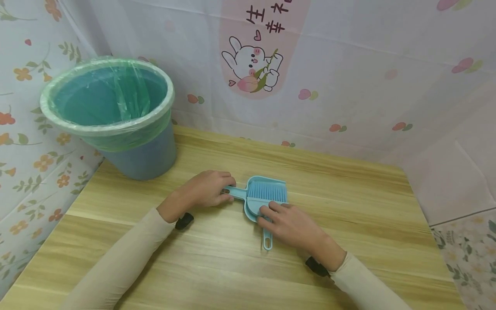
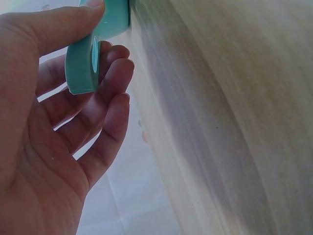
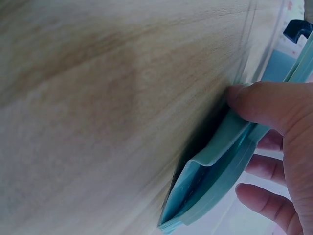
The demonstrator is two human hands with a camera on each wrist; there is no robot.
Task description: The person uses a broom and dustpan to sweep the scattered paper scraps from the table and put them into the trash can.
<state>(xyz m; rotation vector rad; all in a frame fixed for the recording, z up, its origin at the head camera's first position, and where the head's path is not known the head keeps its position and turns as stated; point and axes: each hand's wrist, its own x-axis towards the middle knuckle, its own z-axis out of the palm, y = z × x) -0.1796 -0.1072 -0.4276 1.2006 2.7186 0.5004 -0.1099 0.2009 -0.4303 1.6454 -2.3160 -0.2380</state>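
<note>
A light-blue dustpan (image 1: 251,216) lies on the table with its handle toward the left. Across its pan rests a matching hand brush (image 1: 267,191), bristles away from me and its handle pointing toward me. My left hand (image 1: 209,188) pinches the end of the dustpan handle (image 2: 80,68), thumb on one side and curled fingers on the other. My right hand (image 1: 292,224) is over the near right part of the pan, fingers bent on the brush head. In the right wrist view, the thumb (image 3: 264,103) presses the dustpan's side edge. The right hand covers part of the brush.
A blue bin (image 1: 143,157) with a green plastic liner stands at the table's back left corner. The wood-grain table (image 1: 217,262) meets a printed curtain (image 1: 333,77) at the back. A black strap (image 1: 184,221) is on each wrist.
</note>
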